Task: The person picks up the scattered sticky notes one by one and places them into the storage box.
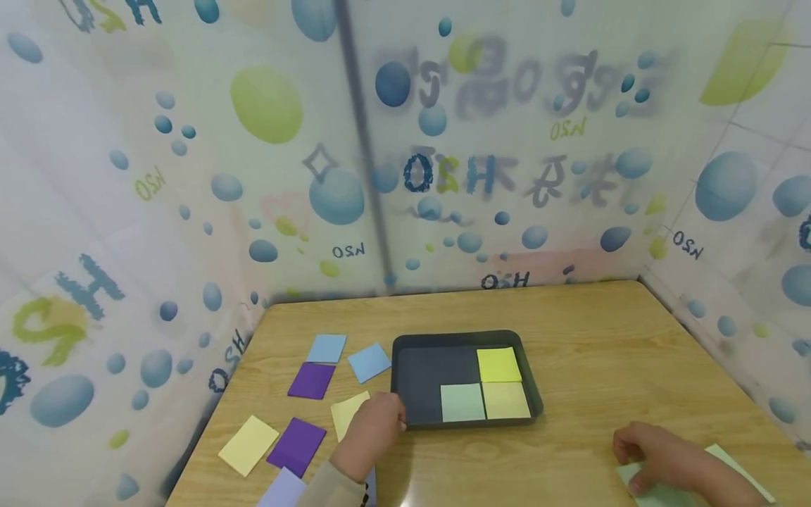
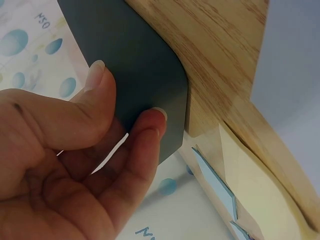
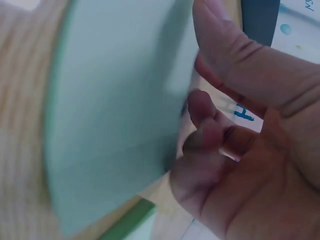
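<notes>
A shallow dark tray (image 1: 418,377) stands on the table, with a bright yellow square (image 1: 499,365), a pale yellow square (image 1: 507,400) and a pale green square (image 1: 462,403) laid in its right part. At the tray's front left corner is my left hand (image 1: 374,426), its thumb and bent fingertips against the dark outer wall (image 2: 145,65) in the left wrist view. My right hand (image 1: 665,454) is over a pale green sheet (image 1: 662,496) at the table's right front. Its thumb and fingers stand apart at the edge of that sheet (image 3: 115,100).
Left of the tray lie blue squares (image 1: 369,362), purple squares (image 1: 296,446), a pale yellow square (image 1: 248,445) and a lavender one (image 1: 281,489). Another pale yellow piece (image 1: 348,412) is partly hidden by my left hand. Printed curtains (image 1: 443,267) enclose the table (image 1: 583,338).
</notes>
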Demonstrator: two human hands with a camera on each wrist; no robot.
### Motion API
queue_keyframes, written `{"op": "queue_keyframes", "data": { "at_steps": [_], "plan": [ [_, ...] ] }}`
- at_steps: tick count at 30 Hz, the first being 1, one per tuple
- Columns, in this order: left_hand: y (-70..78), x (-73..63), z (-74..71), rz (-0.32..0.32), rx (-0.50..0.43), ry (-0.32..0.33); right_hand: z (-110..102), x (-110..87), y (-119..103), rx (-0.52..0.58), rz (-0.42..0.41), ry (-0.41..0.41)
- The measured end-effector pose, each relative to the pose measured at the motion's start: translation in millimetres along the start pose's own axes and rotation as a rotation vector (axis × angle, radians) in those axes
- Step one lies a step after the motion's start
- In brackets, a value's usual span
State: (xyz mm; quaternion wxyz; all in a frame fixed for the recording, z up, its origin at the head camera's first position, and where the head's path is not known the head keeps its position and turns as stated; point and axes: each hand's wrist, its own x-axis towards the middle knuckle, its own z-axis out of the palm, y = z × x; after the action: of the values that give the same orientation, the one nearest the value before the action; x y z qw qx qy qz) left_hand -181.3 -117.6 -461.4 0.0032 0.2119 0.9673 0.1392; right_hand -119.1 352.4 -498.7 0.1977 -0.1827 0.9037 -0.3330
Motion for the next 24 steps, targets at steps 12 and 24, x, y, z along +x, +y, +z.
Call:
{"op": "queue_keyframes", "data": {
  "at_steps": [12,24],
  "plan": [
    [-0.1,-0.9,1.2,-0.015,-0.014,-0.012,7.0,-0.9,2.2,0.001,0.024,0.033],
    [-0.5,0.6,1.0,-0.004,0.003,-0.001,3.9,0.4,2.1,0.056,0.023,0.032]
  ]
}}
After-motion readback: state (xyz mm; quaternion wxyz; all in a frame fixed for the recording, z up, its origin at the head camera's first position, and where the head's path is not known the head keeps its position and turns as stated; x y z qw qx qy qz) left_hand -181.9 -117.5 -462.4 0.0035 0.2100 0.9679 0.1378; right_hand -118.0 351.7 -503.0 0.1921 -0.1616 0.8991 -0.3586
